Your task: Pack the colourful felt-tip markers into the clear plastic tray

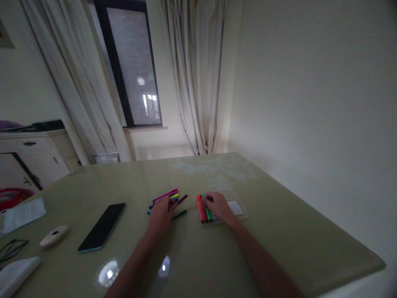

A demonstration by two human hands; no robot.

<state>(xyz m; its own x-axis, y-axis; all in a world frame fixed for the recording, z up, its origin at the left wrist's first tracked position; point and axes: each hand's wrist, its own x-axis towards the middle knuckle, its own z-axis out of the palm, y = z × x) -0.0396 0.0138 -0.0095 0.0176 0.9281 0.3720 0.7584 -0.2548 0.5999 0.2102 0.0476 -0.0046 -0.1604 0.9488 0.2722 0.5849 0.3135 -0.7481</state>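
Several loose markers (165, 195) are scattered near the middle of the greenish table (294, 248) in the head view, the only one to go by. Pink, yellow and blue ones can be made out, partly covered by the left hand (161, 213). A brownish-red marker (182, 199) is held in that hand's fingers, closed in a pinch, with one end poking out to the right and up. Just below it, a dark green marker (179, 214) is left lying on the tabletop.

Over to the right, a clear case (244, 215) is laid flat, with a white label (235, 207) showing. Red markers (200, 209) and a bright green marker (209, 215) are lined up side by side at its left end. The right hand (217, 204) is held over that row, fingers bunched narrow by the green one; whether anything's actually gripped can't be told from this angle.

Further left, a dark phone (102, 227) and a pale mouse (54, 236) are parked on the table, well apart from the markers.
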